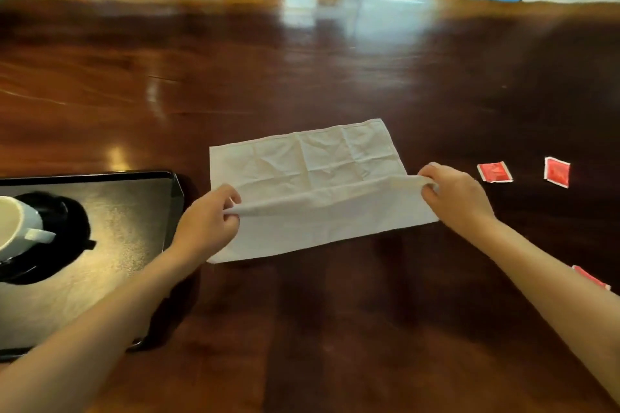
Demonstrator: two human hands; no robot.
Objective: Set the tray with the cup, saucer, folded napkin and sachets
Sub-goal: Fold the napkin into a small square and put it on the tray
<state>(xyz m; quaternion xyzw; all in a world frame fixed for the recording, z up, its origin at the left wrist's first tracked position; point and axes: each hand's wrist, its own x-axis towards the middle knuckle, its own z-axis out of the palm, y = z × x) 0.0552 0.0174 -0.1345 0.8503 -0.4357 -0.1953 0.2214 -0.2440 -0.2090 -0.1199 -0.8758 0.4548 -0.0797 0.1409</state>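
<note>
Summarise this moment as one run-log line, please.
step: folding | both hands pinch white cloth napkin | white cup on black tray | red sachets on table

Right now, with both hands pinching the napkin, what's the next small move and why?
Probably carry the pinched fold forward and lay it flat. The left hand and right hand hold a raised crease across the napkin, which lies mostly open on the table, not on the tray.
</note>
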